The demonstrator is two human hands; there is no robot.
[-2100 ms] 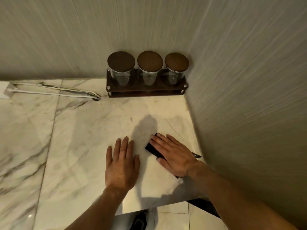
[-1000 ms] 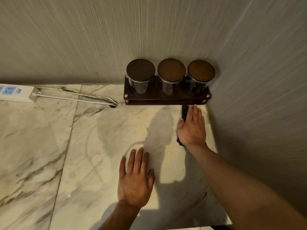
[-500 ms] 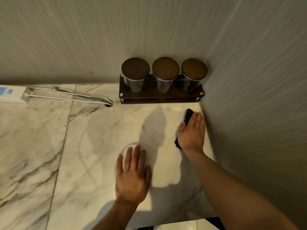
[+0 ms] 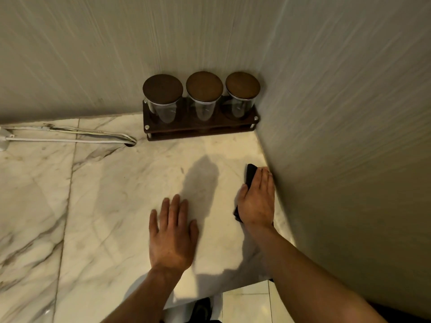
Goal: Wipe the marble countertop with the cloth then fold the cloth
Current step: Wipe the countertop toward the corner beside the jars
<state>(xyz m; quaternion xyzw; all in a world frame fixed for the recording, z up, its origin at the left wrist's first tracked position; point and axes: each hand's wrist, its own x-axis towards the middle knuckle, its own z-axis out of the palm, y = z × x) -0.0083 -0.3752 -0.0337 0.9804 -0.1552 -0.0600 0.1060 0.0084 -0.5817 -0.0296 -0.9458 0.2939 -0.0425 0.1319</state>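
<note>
At the far left edge a white plug (image 4: 2,143) shows in part, and white cables (image 4: 70,136) run from it across the marble counter (image 4: 93,206) to a hole (image 4: 130,143) near the back wall. Further right, a dark wooden rack (image 4: 200,129) stands against the back wall in the corner, holding three glass jars (image 4: 203,106) with round wooden lids.

The left hand (image 4: 172,236) lies palm down on the counter, fingers (image 4: 175,208) straight and slightly spread; it holds nothing.

To its right, apart from it, the right hand (image 4: 256,203) presses flat on the dark cloth (image 4: 250,174), fingers together and extended, not curled around it. The cloth lies on the counter just beside the right wall (image 4: 349,159), mostly covered by the hand; one end shows past the fingertips and a small corner shows at the wrist side. The little-finger edge of the hand runs along the wall's foot.

Below the counter's front edge, pale floor tiles (image 4: 245,306) are visible.
</note>
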